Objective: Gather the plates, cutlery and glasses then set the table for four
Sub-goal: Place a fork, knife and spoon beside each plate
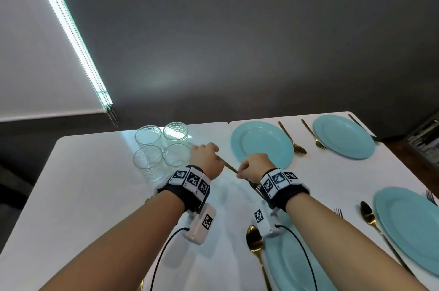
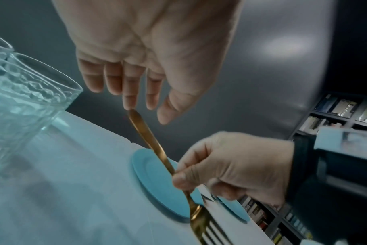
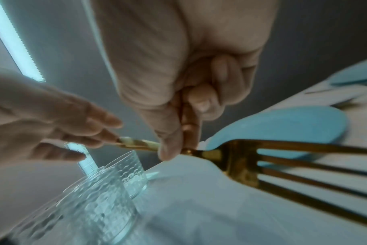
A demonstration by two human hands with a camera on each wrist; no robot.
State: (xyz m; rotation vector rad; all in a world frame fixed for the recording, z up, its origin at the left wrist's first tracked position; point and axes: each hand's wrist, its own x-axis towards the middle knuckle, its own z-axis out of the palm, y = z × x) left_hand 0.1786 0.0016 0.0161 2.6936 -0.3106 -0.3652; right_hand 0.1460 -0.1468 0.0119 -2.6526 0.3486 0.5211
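Observation:
A gold fork (image 1: 229, 167) hangs above the white table (image 1: 95, 184) between my two hands. My right hand (image 1: 249, 167) pinches it near the neck (image 2: 179, 178), tines pointing back toward my wrist (image 3: 283, 165). My left hand (image 1: 205, 152) is relaxed, and one straight fingertip (image 2: 130, 106) touches the end of the handle, thumb apart. Several clear textured glasses (image 1: 161, 148) stand grouped just left of the left hand. Teal plates lie at the far middle (image 1: 261, 143), far right (image 1: 344, 136), near right (image 1: 408, 226) and under my right forearm (image 1: 285, 262).
Gold spoons lie beside plates (image 1: 293, 140) (image 1: 255, 243) (image 1: 370, 214), and forks (image 1: 313, 135) (image 1: 338, 212) beside others. A dark wall stands behind the table. A bookshelf (image 2: 335, 112) is off the right side. The table's left half holds only the glasses.

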